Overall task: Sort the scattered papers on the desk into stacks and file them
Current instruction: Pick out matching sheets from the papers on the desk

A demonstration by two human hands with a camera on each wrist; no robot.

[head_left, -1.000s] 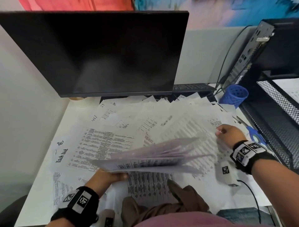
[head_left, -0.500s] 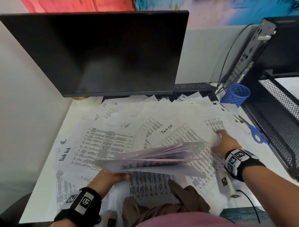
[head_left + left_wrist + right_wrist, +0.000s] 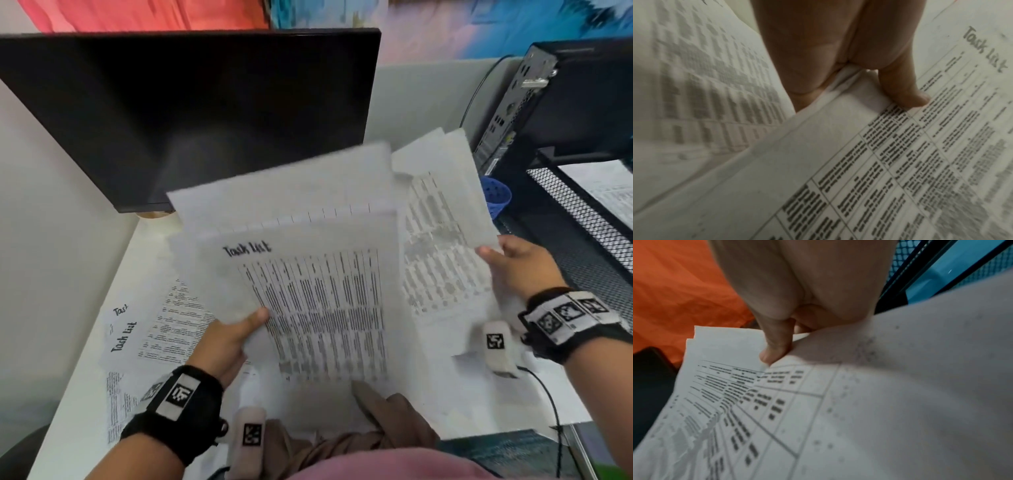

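My left hand (image 3: 236, 332) holds a stack of printed sheets (image 3: 308, 274) raised toward me, thumb on top; the top sheet reads "Task list". The left wrist view shows the thumb (image 3: 902, 91) pressed on that stack of sheets (image 3: 879, 162). My right hand (image 3: 513, 267) pinches a few more printed sheets (image 3: 442, 226) by their right edge, lifted beside the stack. In the right wrist view the thumb (image 3: 774, 347) lies on those sheets (image 3: 797, 402). More loose papers (image 3: 164, 325) lie on the white desk (image 3: 78, 411) at the left.
A black monitor (image 3: 191, 113) stands at the back. A black mesh paper tray (image 3: 589, 219) with sheets in it sits at the right, beside a computer tower (image 3: 548, 102) and a blue pen cup (image 3: 496, 198). A cable (image 3: 551, 404) runs along the desk's right front.
The left hand's stack has tilted up from flat to face me. The right hand has picked sheets off the desk and lifted them beside the stack.
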